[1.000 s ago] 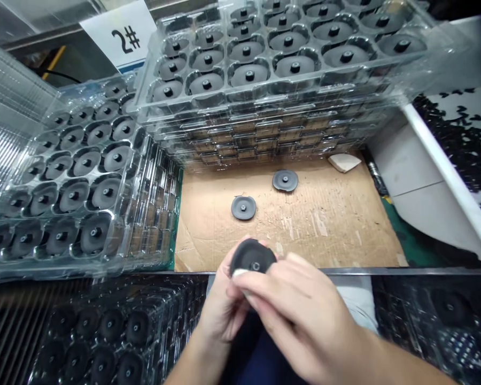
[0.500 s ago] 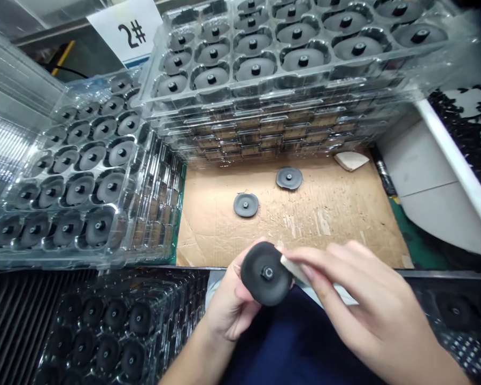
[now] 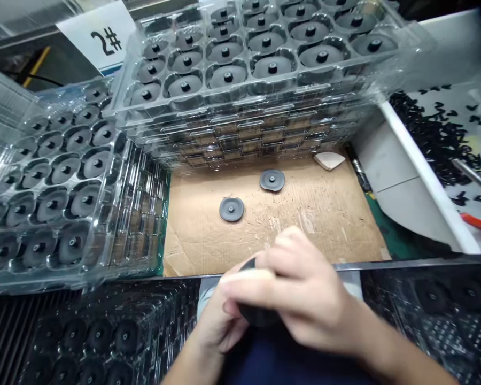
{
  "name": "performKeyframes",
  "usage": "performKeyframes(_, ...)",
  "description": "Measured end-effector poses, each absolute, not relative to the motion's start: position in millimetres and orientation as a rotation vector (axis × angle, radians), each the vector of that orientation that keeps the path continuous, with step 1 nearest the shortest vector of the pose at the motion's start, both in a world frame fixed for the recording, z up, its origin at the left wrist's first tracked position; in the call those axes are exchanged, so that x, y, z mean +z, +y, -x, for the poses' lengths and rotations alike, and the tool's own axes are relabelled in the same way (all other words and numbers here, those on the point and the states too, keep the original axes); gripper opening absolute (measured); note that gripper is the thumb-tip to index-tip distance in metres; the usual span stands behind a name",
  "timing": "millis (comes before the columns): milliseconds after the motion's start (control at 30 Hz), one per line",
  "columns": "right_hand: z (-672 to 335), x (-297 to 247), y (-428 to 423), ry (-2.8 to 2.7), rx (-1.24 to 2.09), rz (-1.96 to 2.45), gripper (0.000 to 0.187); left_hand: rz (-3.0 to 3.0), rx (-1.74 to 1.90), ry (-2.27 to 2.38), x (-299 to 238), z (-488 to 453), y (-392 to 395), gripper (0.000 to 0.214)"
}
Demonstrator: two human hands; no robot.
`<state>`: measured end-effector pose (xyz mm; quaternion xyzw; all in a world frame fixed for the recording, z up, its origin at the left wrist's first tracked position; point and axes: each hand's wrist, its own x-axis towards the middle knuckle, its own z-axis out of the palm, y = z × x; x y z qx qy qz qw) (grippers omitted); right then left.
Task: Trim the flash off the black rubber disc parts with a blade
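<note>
My left hand grips a black round rubber disc from below, close to my lap. My right hand lies over the disc with fingers curled and pressed on it, hiding most of it; a small pale piece shows at its fingertips. Two more black discs lie on the cardboard sheet ahead: one disc on the left, the other disc farther back.
A stack of clear trays filled with discs stands behind the cardboard, another tray stack at the left. Dark trays sit at the near left and near right. A white bin with black scraps is at the right. A "2#" sign stands at the back.
My right hand has moved from the disc's right edge to lie over its face, covering it. The view has shifted slightly rightward.
</note>
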<state>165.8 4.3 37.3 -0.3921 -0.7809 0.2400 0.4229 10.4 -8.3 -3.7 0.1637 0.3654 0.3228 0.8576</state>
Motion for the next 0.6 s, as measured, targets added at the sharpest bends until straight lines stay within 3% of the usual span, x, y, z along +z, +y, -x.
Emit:
performKeyframes(167, -188.5, -16.5, 20.1, -1.538, 0.74, 1.472, 0.021, -0.172, 0.718, 0.518, -1.1, -8.4, -7.1, 0.057)
performKeyframes(333, -187.8, -73.1, 9.3, -1.526, 0.802, 1.571, 0.024, -0.083, 0.729, 0.4, -2.9, -4.9, -7.8, 0.048)
performKeyframes(600, -179.0, -46.5, -11.3, -1.463, 0.797, 1.526, 0.02, -0.088, 0.721, 0.393, -2.5, -0.6, -5.1, 0.051)
